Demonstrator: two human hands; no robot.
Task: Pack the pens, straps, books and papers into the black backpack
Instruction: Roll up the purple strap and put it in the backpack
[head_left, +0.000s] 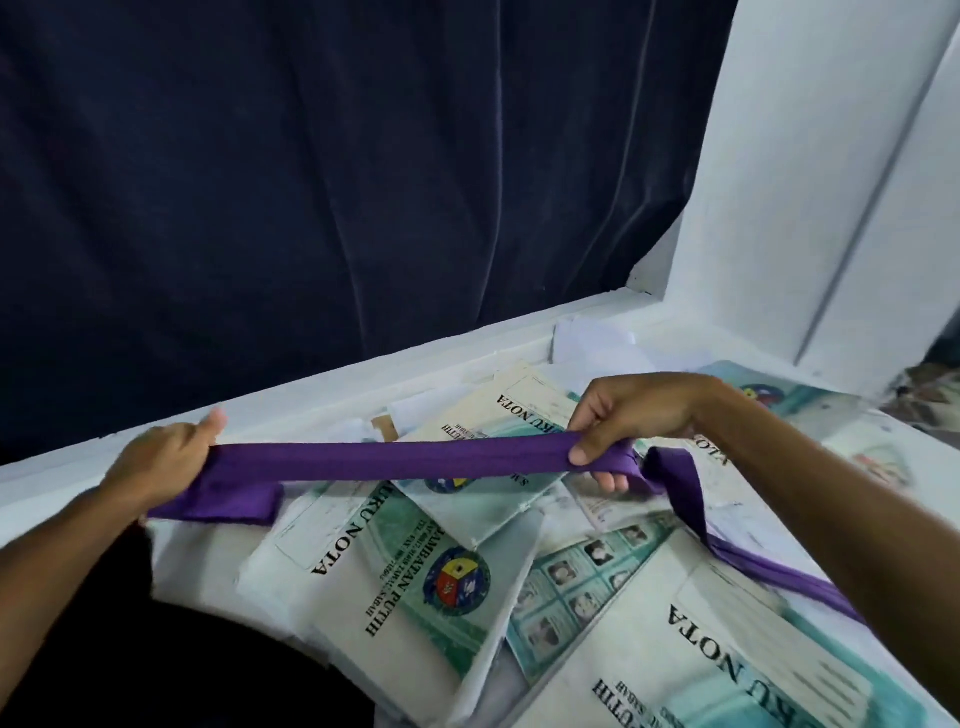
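A: How is the purple strap (395, 457) held?

B: It is stretched taut between both hands. One end is gripped by the left hand (161, 462), with the fingers curled round a folded-over part; farther along, it is pinched by the right hand (634, 421). Its long axis is laid almost level, left to right, above the notebooks (395, 582) scattered on the white surface (62, 478).

A: And the rest of it?

B: The loose tail is seen trailing past the right hand, down toward the near right under that forearm.

A: Where is the black backpack?

B: A dark shape (182, 670), probably the backpack, is seen at the lower left, nearer the left hand. The strap is probably being folded, and the tail would have to be gathered leftward.
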